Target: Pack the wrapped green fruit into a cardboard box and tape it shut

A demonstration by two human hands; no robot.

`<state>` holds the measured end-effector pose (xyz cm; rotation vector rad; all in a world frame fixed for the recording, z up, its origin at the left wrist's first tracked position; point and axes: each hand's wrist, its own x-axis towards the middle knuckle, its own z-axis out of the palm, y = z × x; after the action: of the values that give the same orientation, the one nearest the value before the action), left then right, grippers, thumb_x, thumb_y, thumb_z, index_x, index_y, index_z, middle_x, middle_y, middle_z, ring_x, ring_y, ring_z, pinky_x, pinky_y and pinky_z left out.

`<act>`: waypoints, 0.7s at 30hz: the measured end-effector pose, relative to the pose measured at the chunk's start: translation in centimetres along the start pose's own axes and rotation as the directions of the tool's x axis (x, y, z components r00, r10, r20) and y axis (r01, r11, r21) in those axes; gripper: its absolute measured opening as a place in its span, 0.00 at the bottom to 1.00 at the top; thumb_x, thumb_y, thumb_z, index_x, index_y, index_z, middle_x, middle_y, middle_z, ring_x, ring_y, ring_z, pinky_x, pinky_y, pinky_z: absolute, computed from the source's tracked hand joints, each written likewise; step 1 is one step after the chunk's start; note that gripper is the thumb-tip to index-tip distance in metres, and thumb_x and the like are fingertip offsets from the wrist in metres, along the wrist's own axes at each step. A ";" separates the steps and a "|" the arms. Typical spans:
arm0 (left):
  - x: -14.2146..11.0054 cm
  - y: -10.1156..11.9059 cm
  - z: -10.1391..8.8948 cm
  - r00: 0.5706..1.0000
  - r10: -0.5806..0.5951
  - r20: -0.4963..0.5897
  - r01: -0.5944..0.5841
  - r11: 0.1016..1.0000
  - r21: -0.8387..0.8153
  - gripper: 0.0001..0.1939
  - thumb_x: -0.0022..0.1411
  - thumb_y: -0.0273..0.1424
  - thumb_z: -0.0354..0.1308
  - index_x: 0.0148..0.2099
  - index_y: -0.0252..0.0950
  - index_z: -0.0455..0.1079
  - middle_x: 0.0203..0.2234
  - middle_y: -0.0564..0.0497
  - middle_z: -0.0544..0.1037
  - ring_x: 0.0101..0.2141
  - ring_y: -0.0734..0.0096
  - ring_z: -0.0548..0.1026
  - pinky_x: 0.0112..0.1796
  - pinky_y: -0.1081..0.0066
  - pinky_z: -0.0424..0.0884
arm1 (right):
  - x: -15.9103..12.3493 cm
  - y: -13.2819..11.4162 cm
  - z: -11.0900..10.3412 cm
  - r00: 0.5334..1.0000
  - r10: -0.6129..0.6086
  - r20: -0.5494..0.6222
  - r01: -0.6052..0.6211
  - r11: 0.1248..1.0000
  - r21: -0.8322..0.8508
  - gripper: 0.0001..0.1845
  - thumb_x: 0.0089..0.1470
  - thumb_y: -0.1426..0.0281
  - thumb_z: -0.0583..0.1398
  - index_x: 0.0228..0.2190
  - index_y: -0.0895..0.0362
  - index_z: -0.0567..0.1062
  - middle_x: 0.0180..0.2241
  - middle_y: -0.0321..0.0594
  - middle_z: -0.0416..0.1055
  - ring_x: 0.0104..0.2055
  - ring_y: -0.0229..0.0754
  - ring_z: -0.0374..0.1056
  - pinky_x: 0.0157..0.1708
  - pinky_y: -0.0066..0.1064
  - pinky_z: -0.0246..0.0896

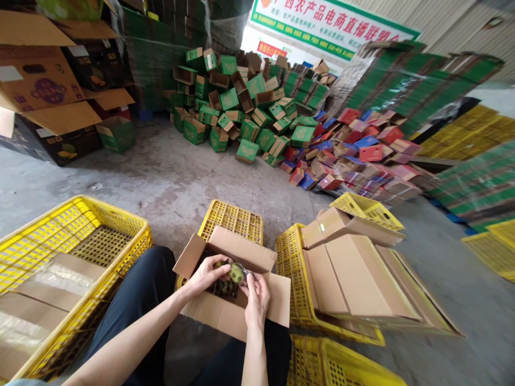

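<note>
Above an open cardboard box, both my hands grip one green, dark-spotted fruit in what looks like clear wrapping; its exact kind I cannot make out. My left hand pinches its left end between thumb and fingers. At its right end, my right hand is closed on the wrapping. More dark, spotted pieces lie inside the box below, partly hidden by my hands. The box's flaps are folded outward, and it rests on an upturned yellow crate between my knees.
Left stands a yellow crate holding taped cartons. On the right, flattened cardboard boxes lie over another yellow crate. Heaps of green boxes and red and blue boxes cover the floor ahead. Large cartons are stacked back left.
</note>
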<state>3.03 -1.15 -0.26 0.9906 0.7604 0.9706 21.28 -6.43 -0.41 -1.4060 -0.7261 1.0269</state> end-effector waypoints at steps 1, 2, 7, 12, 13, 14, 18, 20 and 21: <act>0.1 -0.1 0.0 1.000 -0.001 -0.010 0.001 1.000 0.004 0.28 0.58 0.52 0.70 0.46 0.32 0.76 0.32 0.48 0.81 0.29 0.68 0.80 0.34 0.71 0.75 | 0.0 0.0 0.0 1.000 0.002 0.008 -0.002 1.000 -0.006 0.26 0.49 0.47 0.70 0.40 0.55 0.78 0.43 0.47 0.83 0.46 0.52 0.79 0.39 0.37 0.77; 0.1 -0.3 0.0 1.000 -0.003 -0.020 0.003 1.000 0.007 0.27 0.58 0.52 0.70 0.45 0.32 0.76 0.31 0.49 0.80 0.28 0.69 0.79 0.33 0.71 0.74 | 0.0 -0.1 0.0 1.000 0.005 0.014 -0.005 1.000 -0.012 0.27 0.49 0.47 0.70 0.40 0.55 0.78 0.42 0.46 0.83 0.45 0.52 0.79 0.38 0.36 0.77; 0.4 -0.8 0.0 0.998 -0.018 -0.053 0.019 0.999 0.028 0.27 0.59 0.53 0.68 0.42 0.32 0.74 0.27 0.51 0.79 0.24 0.70 0.78 0.29 0.73 0.73 | 0.1 0.0 0.0 1.000 0.008 0.027 -0.007 0.999 -0.038 0.28 0.51 0.46 0.69 0.42 0.55 0.78 0.44 0.47 0.82 0.46 0.52 0.79 0.37 0.36 0.77; 0.4 -0.6 -0.1 0.999 -0.026 -0.041 0.029 0.997 0.066 0.32 0.63 0.54 0.64 0.55 0.32 0.73 0.37 0.45 0.82 0.32 0.63 0.82 0.34 0.69 0.76 | 0.0 0.3 -0.3 1.000 -0.028 0.010 0.028 0.998 -0.047 0.26 0.54 0.48 0.68 0.44 0.55 0.78 0.47 0.48 0.81 0.51 0.53 0.77 0.47 0.41 0.75; 0.4 -0.5 -0.1 0.999 -0.026 -0.034 0.028 0.997 0.075 0.33 0.64 0.54 0.63 0.57 0.32 0.73 0.39 0.44 0.82 0.35 0.62 0.83 0.36 0.68 0.77 | 0.0 0.3 -0.5 0.999 -0.048 0.017 0.048 0.997 -0.053 0.25 0.54 0.49 0.68 0.44 0.55 0.78 0.49 0.48 0.81 0.53 0.53 0.76 0.50 0.42 0.74; 0.4 -0.5 -0.1 0.999 -0.024 -0.025 0.026 0.996 0.085 0.33 0.64 0.54 0.63 0.59 0.32 0.72 0.41 0.43 0.82 0.37 0.60 0.83 0.37 0.67 0.77 | -0.1 0.4 -0.6 0.997 -0.076 0.032 0.078 0.995 -0.062 0.24 0.54 0.51 0.68 0.44 0.55 0.79 0.50 0.48 0.80 0.54 0.53 0.75 0.54 0.43 0.72; 0.4 -0.8 -0.2 1.000 -0.012 -0.006 0.012 0.992 0.128 0.31 0.60 0.49 0.69 0.55 0.31 0.74 0.40 0.44 0.82 0.36 0.63 0.81 0.37 0.68 0.76 | -0.2 0.5 -1.0 0.965 -0.227 0.132 0.242 0.964 -0.110 0.15 0.57 0.55 0.67 0.37 0.55 0.79 0.56 0.50 0.77 0.64 0.56 0.68 0.63 0.47 0.64; 0.3 -0.9 -0.3 1.000 0.003 -0.007 -0.002 0.990 0.144 0.29 0.59 0.47 0.71 0.54 0.32 0.74 0.40 0.45 0.82 0.35 0.64 0.80 0.38 0.68 0.76 | -0.1 0.3 -0.9 0.952 -0.249 0.178 0.277 0.949 -0.154 0.17 0.58 0.55 0.65 0.42 0.54 0.80 0.59 0.50 0.74 0.66 0.56 0.66 0.63 0.48 0.63; 0.3 -0.9 -0.3 1.000 0.012 -0.008 -0.011 0.989 0.150 0.28 0.59 0.46 0.71 0.53 0.33 0.74 0.41 0.45 0.82 0.36 0.64 0.80 0.39 0.68 0.76 | -0.1 0.2 -0.8 0.947 -0.243 0.208 0.283 0.940 -0.191 0.21 0.58 0.55 0.65 0.49 0.53 0.79 0.61 0.49 0.73 0.66 0.55 0.66 0.63 0.48 0.64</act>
<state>3.13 -0.95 -1.23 1.1226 0.8452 0.9387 21.94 -6.86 -0.66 -1.3650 -1.1607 0.8888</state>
